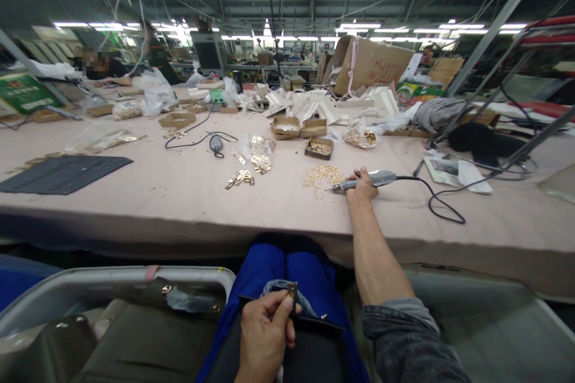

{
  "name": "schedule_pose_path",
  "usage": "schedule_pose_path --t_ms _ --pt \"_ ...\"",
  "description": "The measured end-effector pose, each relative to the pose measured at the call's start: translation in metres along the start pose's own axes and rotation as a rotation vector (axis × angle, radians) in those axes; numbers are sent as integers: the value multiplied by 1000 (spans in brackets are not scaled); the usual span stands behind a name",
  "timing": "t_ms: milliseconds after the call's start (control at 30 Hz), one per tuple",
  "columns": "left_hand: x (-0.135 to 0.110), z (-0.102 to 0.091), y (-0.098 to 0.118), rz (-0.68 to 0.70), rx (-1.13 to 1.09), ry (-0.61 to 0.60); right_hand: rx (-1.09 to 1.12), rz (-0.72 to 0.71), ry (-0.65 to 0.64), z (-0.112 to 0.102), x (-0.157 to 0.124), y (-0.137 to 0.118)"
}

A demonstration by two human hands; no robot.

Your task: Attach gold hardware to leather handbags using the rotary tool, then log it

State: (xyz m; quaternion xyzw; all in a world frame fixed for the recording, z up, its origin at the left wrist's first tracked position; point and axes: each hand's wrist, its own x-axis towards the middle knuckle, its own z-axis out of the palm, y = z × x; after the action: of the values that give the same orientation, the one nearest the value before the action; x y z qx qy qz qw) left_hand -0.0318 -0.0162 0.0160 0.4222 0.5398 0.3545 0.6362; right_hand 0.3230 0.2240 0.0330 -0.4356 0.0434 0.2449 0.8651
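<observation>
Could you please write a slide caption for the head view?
Right hand holding a corded handheld tool near scattered golden pieces; left hand pinching a small plate over the blue-clad lap.

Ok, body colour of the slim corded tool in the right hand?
Mostly silver-grey; the slim corded tool shows best in the head view.
</observation>
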Motion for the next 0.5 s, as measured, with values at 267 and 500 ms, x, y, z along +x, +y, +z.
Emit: schedule_pose_path --t_ms 267,500 --pt "-7 3 10 4 -31 23 60 -14 35 0 -2 -2" --pt "1 -2 -5 11 8 -16 62 -27 75 1 -4 -2"
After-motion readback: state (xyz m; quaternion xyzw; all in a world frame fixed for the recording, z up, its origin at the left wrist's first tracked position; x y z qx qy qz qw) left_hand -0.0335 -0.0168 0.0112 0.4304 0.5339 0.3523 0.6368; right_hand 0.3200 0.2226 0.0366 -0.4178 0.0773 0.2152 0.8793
